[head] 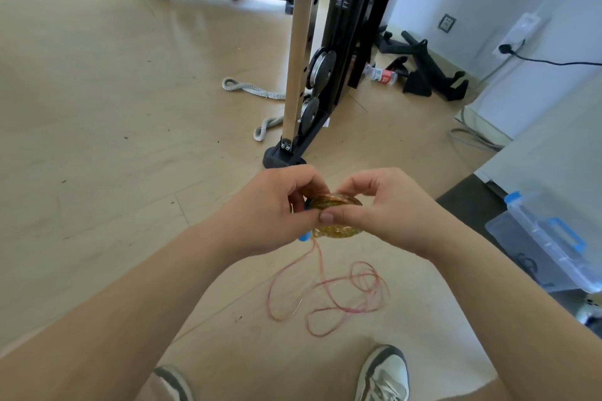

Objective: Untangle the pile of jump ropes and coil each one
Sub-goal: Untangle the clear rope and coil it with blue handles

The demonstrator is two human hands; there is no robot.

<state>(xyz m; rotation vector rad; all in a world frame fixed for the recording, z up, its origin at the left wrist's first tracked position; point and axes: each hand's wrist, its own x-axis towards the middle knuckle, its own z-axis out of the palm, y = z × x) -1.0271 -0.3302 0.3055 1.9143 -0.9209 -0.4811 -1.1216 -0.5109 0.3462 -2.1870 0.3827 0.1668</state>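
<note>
Both hands meet in the middle of the view, at about waist height above the floor. My left hand (277, 208) and my right hand (387, 205) pinch a small tight coil of yellowish jump rope (337, 216) between them. A blue handle end (303, 238) pokes out under my left hand. From the coil a thin red rope (329, 296) hangs down and lies in loose, crossing loops on the floor in front of my feet.
A black and steel gym machine (312, 52) stands just beyond my hands, with a thick grey rope (250, 89) lying at its base. A clear plastic box with blue clips (547, 247) sits at the right. My two shoes (384, 374) are at the bottom.
</note>
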